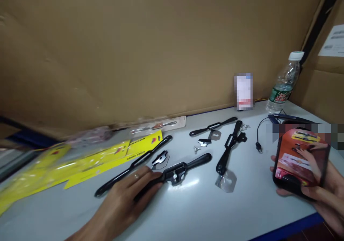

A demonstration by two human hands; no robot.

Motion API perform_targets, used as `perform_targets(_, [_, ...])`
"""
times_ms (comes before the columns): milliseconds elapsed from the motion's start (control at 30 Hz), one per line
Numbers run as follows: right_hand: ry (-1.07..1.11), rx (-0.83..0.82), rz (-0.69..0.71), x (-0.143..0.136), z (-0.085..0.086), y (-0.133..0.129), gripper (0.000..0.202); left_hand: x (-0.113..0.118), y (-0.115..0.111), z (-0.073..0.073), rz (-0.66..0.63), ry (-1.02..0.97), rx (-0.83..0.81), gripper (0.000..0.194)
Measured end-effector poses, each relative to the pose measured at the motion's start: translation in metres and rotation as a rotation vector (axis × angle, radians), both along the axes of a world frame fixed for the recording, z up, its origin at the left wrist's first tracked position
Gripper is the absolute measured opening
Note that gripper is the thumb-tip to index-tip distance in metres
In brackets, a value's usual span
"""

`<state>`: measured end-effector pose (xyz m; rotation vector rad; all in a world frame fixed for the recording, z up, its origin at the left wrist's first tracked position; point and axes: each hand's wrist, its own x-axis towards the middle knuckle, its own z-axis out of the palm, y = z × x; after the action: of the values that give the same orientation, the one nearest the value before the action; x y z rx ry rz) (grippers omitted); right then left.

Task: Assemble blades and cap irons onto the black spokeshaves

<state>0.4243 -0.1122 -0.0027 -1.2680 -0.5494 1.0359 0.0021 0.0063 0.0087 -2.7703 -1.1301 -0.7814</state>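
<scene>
The left hand [126,192] lay flat on the near handle of a black spokeshave [173,173], fingers loosely curled over it. The tool's long axis ran up to the right across the table [201,212]. The right hand [319,189], farther away, gripped a phone [301,160].

Bare table [204,212] lies open along the near edge, between the left hand [126,194] and the right hand [319,183]. Behind it, black spokeshaves [228,148] and loose blades [226,181] crowd the middle of the table, with narrow gaps between them. Yellow cards [88,160] cover the left side. A cardboard wall [139,47] closes off the back. A bottle [283,85] and a cord [258,133] stand in the way at the far right corner
</scene>
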Motion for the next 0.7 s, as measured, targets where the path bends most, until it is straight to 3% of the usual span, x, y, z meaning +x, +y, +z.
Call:
perform_targets(433, [0.000, -0.007, -0.016, -0.0010, 0.0015, 0.0011, 0.072, 0.0028, -0.0006, -0.0013, -0.031, -0.018, 0.001, 0.014])
perform_targets(700, [-0.068, 0.044, 0.007, -0.0021, 0.0019, 0.0016, 0.071, -0.0015, -0.0007, 0.0001, 0.000, -0.024, 0.006, 0.025])
